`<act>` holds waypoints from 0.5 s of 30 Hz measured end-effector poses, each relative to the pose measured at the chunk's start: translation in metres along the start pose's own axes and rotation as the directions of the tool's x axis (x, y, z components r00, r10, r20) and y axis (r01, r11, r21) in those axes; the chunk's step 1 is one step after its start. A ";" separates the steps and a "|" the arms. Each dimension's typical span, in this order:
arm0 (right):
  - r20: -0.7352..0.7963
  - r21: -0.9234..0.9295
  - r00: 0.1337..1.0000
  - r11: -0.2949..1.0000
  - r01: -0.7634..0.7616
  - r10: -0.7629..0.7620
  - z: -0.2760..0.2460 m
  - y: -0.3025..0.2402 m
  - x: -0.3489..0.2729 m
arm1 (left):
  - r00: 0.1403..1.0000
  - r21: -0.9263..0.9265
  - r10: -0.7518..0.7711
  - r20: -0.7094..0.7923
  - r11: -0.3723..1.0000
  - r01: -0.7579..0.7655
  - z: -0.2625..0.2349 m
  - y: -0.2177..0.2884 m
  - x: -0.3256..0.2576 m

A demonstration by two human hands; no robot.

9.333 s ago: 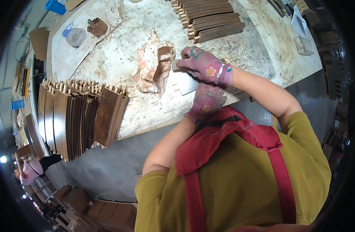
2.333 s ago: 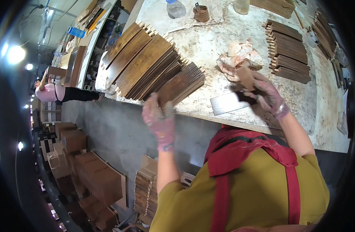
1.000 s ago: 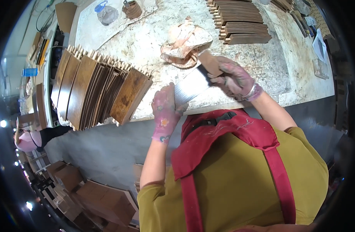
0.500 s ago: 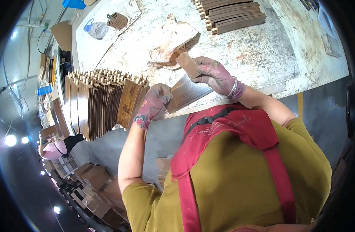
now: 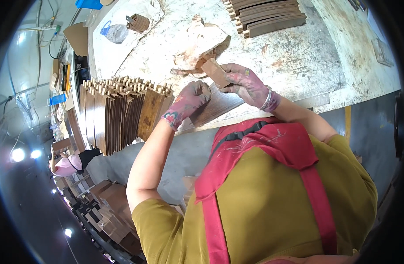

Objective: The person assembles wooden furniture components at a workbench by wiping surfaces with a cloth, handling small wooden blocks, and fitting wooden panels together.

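Note:
A dark brown wooden board [image 5: 217, 105] lies at the near edge of the worktable, between my hands. My left hand [image 5: 188, 103], in a stained floral glove, is closed at the board's upper left edge, its fingers curled over and hiding that part. In my gloved right hand [image 5: 248, 86], thumb and fingers pinch a tan, flat rectangular piece that looks like folded sandpaper [image 5: 215, 72]. It is held over the board's far right end. Just beyond lies a crumpled, stained pale cloth [image 5: 202, 42].
Many dowelled brown boards [image 5: 116, 116] stand in a row at the left; another stack [image 5: 276, 24] lies far right. A clear bottle [image 5: 116, 34] and a brown coiled roll [image 5: 138, 23] sit at the far left of the worktable [image 5: 298, 61]. Another person [image 5: 68, 165] is beyond, left.
My left hand has shifted up and right along the board, and its fingers now curl over the upper edge. My right hand keeps the tan piece in nearly the same place.

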State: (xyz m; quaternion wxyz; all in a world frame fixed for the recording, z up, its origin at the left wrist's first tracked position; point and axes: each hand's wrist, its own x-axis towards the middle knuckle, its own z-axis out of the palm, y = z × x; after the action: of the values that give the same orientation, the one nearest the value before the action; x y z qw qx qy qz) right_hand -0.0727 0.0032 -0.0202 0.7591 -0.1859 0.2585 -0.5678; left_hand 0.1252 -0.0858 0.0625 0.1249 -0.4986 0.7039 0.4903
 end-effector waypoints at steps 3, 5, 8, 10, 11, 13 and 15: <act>0.024 -0.004 1.000 1.000 0.015 -0.015 0.004 -0.001 -0.004 | 0.997 -0.313 0.077 0.031 0.948 -0.064 -0.003 -0.043 -0.003; 0.016 -0.007 1.000 1.000 0.015 -0.015 0.004 0.001 -0.003 | 0.999 -0.210 0.022 0.046 0.978 -0.012 -0.001 -0.052 -0.001; 0.005 0.011 0.998 0.998 0.057 -0.057 0.005 0.000 0.001 | 0.999 -0.015 0.023 0.031 1.000 -0.023 -0.001 -0.026 0.001; -0.009 0.030 0.999 0.999 0.045 -0.045 0.006 0.003 0.001 | 0.995 -0.035 0.081 0.056 0.996 -0.079 0.002 -0.031 0.010; -0.017 0.042 0.999 0.998 0.041 -0.040 0.005 0.005 0.002 | 0.992 -0.044 0.108 0.070 0.993 -0.105 0.003 -0.029 0.013; -0.008 0.040 0.999 0.999 0.031 -0.030 0.003 0.006 0.004 | 0.993 -0.015 0.109 0.043 0.994 -0.109 0.006 -0.020 0.017; -0.027 -0.002 0.999 1.000 0.028 -0.028 0.005 0.003 0.003 | 0.996 0.080 0.078 -0.048 0.994 -0.074 0.005 0.003 0.010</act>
State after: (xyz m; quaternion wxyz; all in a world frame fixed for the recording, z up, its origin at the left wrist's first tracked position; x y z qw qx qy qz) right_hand -0.0667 0.0009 -0.0182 0.7474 -0.1821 0.2667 -0.5806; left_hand 0.1169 -0.0877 0.0554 0.1074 -0.4784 0.7439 0.4542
